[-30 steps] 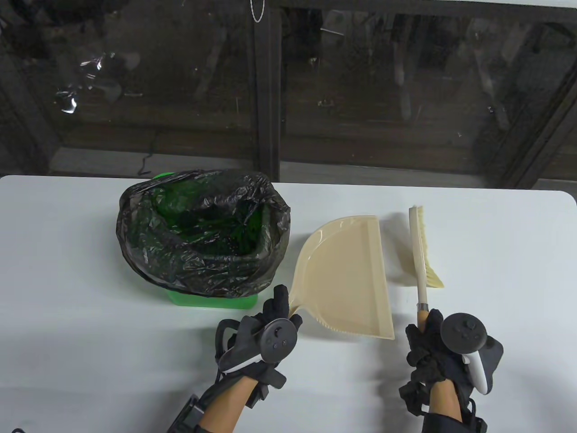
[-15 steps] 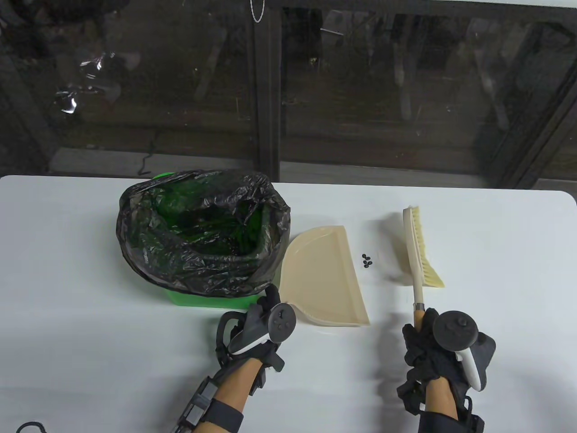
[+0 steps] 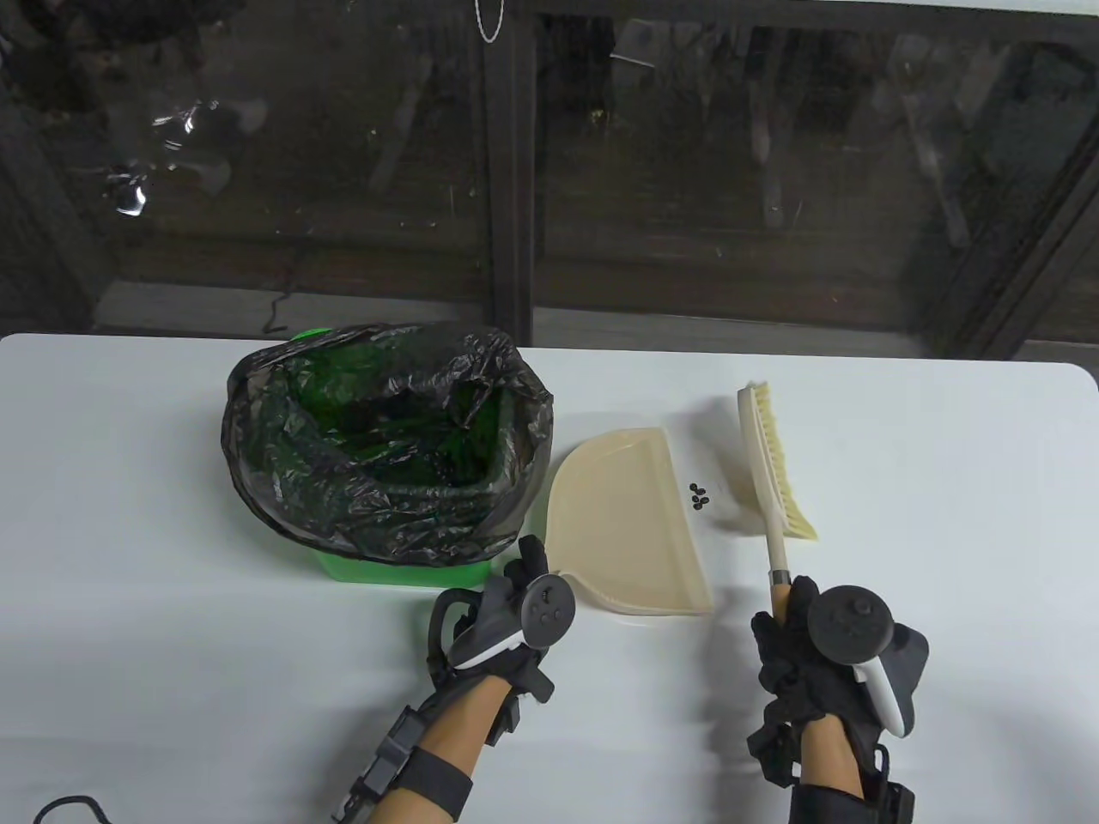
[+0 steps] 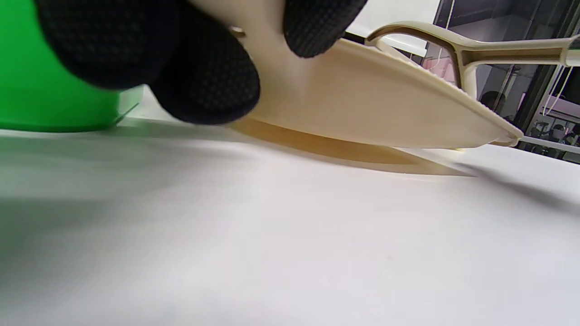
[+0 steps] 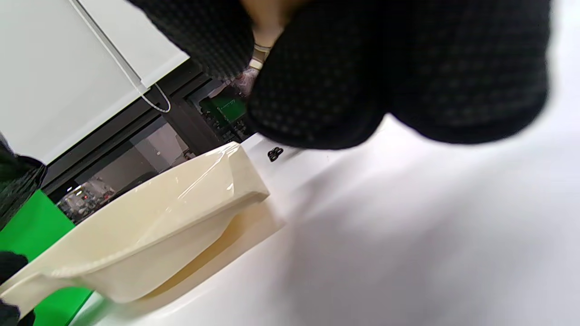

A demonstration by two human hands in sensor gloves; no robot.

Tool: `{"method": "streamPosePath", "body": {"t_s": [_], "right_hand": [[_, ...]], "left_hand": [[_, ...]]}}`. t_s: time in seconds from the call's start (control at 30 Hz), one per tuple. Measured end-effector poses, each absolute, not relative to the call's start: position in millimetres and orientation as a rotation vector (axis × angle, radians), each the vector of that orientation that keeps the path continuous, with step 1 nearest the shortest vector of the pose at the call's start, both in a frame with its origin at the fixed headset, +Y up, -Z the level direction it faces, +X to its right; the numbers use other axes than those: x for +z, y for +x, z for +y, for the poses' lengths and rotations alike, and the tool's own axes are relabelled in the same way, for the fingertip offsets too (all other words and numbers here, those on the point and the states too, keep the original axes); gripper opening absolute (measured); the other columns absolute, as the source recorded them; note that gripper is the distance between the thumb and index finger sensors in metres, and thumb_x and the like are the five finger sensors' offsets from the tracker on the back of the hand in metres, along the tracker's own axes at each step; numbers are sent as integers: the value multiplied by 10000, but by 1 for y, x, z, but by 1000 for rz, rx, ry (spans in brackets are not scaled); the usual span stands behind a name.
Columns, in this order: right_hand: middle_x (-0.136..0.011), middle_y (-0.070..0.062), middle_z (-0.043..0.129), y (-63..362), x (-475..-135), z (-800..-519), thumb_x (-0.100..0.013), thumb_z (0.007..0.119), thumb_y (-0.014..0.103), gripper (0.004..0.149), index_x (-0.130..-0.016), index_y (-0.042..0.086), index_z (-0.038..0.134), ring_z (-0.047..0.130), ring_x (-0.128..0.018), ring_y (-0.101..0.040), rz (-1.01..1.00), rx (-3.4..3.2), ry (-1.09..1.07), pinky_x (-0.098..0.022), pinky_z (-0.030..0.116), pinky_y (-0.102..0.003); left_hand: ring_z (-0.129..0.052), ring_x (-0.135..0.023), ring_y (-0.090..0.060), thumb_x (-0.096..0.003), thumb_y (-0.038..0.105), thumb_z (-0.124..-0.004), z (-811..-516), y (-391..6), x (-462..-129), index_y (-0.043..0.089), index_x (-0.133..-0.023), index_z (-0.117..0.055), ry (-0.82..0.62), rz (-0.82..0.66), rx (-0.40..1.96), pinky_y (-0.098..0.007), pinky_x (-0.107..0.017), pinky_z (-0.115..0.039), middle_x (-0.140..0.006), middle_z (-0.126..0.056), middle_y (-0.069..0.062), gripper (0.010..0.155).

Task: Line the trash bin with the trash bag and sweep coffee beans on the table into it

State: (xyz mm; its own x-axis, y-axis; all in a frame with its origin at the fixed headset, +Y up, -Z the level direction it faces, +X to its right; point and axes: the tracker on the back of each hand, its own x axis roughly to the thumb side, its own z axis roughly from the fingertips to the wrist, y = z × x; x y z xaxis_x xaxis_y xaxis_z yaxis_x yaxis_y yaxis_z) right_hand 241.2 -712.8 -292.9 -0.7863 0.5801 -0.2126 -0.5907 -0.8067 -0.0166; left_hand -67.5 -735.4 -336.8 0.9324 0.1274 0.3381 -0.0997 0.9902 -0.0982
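A green trash bin (image 3: 399, 571) lined with a black trash bag (image 3: 378, 442) stands at the table's left. A beige dustpan (image 3: 622, 524) lies on the table right of it, and my left hand (image 3: 524, 592) grips its handle. A few dark coffee beans (image 3: 699, 496) sit just off the pan's open edge. My right hand (image 3: 798, 639) grips the wooden handle of a beige hand brush (image 3: 773, 468), whose bristles touch the table right of the beans. The right wrist view shows the dustpan (image 5: 149, 226) and the coffee beans (image 5: 274, 154) beyond it.
The white table (image 3: 944, 515) ends at a far edge against dark glass panels. A black cable (image 3: 60, 807) lies at the near left corner.
The dustpan came down from over the bin and now lies on the table, which uncovered the beans. The brush has moved left, closer to the beans.
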Motion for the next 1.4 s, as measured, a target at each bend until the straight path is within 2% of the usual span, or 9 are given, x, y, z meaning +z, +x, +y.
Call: {"method": "streamPosePath", "body": {"t_s": [0.37,0.7,1.17,1.4], "right_hand": [[-603,-106,928,225,-302,-722,-529,747,317,681,-1005,-40,417,996,-248,-115,126,2601,-229,-157,905,-340],[-598,-110,932,226,-330,-714,-528,749,319,679,-1006,-40,424,995,-238,-111,148,2561,-128,-151,903,-337],[-594,-115,937,232,-320,-697,-541,744,312,686,-1009,-56,403,994,-220,-94,431,2241,88,-130,906,-322],[-581,-137,943,245,-313,-696,-547,735,302,693,-996,-101,392,1000,-206,-92,407,1865,163,-109,911,-313]], "left_hand": [[-995,-496,-345,-727,233,-632,-740,-69,-339,-199,-1152,-355,-84,-345,95,-463,-356,-839,-1024,-699,-348,667],[-997,-493,-343,-726,230,-631,-739,-73,-339,-200,-1152,-357,-75,-328,68,-463,-354,-841,-1028,-697,-347,664],[-997,-493,-343,-728,228,-625,-740,-74,-338,-204,-1151,-348,-75,-325,61,-462,-355,-841,-1031,-691,-346,665],[-995,-495,-344,-727,229,-624,-740,-75,-337,-204,-1150,-346,-75,-326,55,-462,-357,-841,-1029,-691,-347,666]]}}
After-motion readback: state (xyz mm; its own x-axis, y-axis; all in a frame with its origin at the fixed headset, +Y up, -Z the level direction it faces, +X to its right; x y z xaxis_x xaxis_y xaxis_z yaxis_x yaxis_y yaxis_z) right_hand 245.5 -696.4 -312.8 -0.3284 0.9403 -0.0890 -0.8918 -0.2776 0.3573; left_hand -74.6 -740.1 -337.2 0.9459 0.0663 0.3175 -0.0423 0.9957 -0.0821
